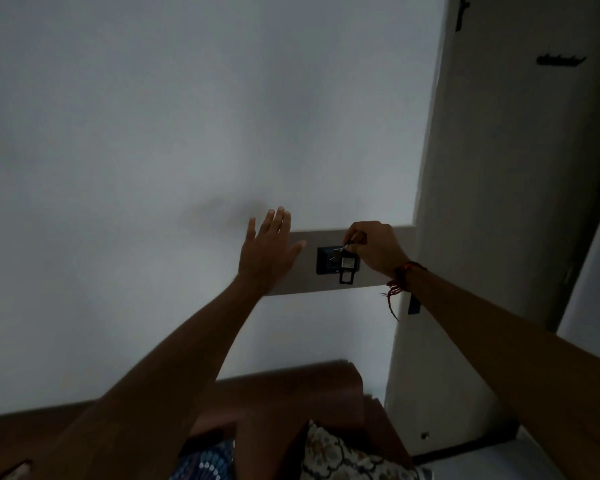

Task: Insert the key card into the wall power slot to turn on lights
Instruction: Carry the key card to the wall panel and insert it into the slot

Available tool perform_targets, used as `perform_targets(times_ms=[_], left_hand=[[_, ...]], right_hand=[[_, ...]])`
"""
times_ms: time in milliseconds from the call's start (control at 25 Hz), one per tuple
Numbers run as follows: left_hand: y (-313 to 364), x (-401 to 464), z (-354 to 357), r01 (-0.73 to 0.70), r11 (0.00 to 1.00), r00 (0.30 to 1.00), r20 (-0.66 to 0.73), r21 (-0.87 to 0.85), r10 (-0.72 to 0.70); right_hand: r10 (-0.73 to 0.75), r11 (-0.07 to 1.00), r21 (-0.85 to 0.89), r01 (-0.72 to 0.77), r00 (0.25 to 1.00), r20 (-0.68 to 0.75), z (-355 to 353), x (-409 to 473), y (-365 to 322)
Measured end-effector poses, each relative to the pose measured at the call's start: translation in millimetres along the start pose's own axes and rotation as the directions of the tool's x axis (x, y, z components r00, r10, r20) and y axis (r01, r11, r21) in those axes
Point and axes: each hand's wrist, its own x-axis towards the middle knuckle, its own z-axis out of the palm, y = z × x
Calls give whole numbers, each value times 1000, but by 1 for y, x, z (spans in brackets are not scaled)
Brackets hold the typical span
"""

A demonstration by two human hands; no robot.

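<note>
A dark wall power slot (326,261) sits on a pale horizontal panel (305,285) on the wall. My right hand (374,247) pinches a small metal ring, and a dark key card tag (347,271) with a light label hangs from it over the slot's right part. Whether the tag is inside the slot I cannot tell. My left hand (267,251) is flat with fingers spread, resting against the wall and the panel's left end, holding nothing. A red thread is tied around the right wrist.
The room is dim. A wooden headboard (291,379) runs below the panel, with patterned cushions (343,455) at the bottom. A wall corner and door frame (492,202) stand to the right, with a hook rack (561,59) higher up.
</note>
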Motion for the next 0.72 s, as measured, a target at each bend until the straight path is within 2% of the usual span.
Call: perform_targets(times_ms=[280,720], left_hand=[[13,41,39,11,1000,1000,19,13,-11],[60,112,109,79,994,994,70,75,-84]], right_hand=[[-27,998,54,25,999,29,4,42,50],[-82,990,121,71,993,82,19,135,165]])
